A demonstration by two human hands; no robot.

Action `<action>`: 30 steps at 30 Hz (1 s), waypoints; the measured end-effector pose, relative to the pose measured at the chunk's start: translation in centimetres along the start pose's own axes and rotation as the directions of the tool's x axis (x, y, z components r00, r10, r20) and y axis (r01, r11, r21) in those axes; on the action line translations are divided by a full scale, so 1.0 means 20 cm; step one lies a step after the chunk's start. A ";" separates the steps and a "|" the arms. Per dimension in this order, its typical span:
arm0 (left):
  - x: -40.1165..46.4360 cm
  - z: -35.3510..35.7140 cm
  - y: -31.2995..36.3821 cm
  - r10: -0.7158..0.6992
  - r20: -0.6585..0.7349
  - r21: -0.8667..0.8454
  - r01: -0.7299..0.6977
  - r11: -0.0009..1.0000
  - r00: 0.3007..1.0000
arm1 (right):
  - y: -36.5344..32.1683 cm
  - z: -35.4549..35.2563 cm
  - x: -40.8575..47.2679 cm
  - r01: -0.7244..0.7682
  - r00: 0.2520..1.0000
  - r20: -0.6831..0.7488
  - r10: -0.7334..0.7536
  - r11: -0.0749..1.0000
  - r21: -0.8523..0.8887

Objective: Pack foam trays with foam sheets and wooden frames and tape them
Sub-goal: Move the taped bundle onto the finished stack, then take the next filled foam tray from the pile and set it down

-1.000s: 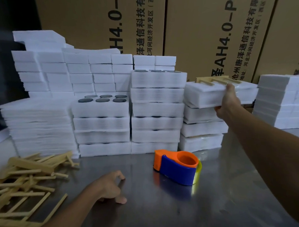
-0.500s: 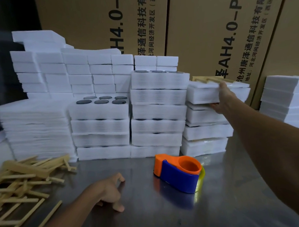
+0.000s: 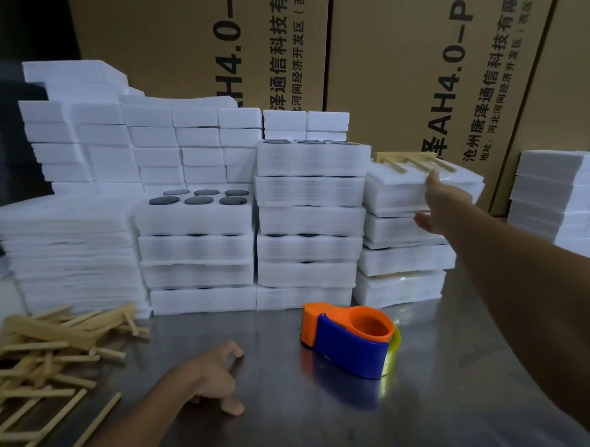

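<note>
Far left, a loose heap of wooden frames (image 3: 49, 351) sprawls over the table (image 3: 447, 416), and right behind it stands a tall stack of thin foam sheets (image 3: 66, 250). Your left hand (image 3: 212, 377) rests low on the table near the middle, fingers loosely curled with the tips touching the metal, holding nothing. Behind it, two stacks of foam trays (image 3: 198, 249) stand side by side; the shorter left one shows dark round discs (image 3: 199, 200) in its top tray. More white foam blocks (image 3: 138, 138) are piled up further back against the cardboard boxes (image 3: 411, 76). Moving along, the orange and blue tape dispenser (image 3: 349, 340) sits on the table just in front of the trays. Now your right hand (image 3: 440, 202) is stretched out to the packed tray (image 3: 420, 191) on top of the right-hand stack, thumb up by its top edge and fingers spread wide against its front face, not curled round it. One wooden frame (image 3: 413, 162) lies on top of that tray. Far right, another pile of foam (image 3: 561, 197) stands apart.
</note>
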State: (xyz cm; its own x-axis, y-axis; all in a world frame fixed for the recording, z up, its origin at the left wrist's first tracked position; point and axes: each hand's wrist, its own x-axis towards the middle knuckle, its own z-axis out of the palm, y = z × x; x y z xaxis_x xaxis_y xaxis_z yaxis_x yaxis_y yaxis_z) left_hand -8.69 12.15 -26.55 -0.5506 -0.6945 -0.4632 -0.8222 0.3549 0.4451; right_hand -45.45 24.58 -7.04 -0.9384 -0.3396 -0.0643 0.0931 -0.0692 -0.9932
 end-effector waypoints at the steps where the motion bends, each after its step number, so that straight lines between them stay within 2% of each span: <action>1: 0.00 0.00 0.00 -0.001 -0.005 -0.004 0.001 1.000 1.000 | 0.01 0.00 -0.01 -0.034 0.999 -0.030 0.034 0.999 0.023; 4: -0.01 0.01 0.00 -0.003 -0.027 -0.011 0.003 1.000 1.000 | 0.09 0.00 -0.08 -0.107 0.992 -0.064 0.112 0.991 0.080; 10: -0.02 0.03 -0.02 0.047 -0.073 -0.051 -0.050 0.997 0.996 | 0.34 0.08 -0.17 -0.033 0.999 -0.005 0.032 0.997 -0.064; 16: -0.01 0.08 -0.09 0.070 -0.149 -0.176 -0.096 0.980 0.986 | 0.42 0.16 -0.27 0.055 0.998 0.046 -0.047 0.980 -0.192; 20: -0.04 0.11 -0.11 0.095 -0.225 -0.177 -0.136 0.975 0.970 | 0.50 0.23 -0.39 0.152 0.970 0.229 -0.082 0.939 -0.309; 23: -0.07 0.10 -0.13 0.143 -0.233 -0.128 -0.177 0.976 0.962 | 0.51 0.31 -0.49 0.248 0.927 0.349 -0.135 0.920 -0.302; 26: -0.09 0.02 -0.07 0.211 -0.273 -0.176 -0.264 0.948 0.939 | 0.42 0.40 -0.52 0.301 0.917 0.337 -0.213 0.924 -0.235; 30: -0.09 -0.26 0.17 0.213 -0.509 -0.287 -0.398 0.872 0.834 | 0.23 0.42 -0.45 0.418 0.901 0.225 -0.372 0.883 -0.213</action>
State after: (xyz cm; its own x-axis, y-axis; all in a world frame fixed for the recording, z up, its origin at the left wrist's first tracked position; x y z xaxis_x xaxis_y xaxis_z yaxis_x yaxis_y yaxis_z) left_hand -9.70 11.32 -20.33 -0.5610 -0.8220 0.0983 -0.4562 0.4060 0.7919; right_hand -33.77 19.44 -10.14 -0.8047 -0.4913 0.3333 -0.3811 -0.0030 -0.9245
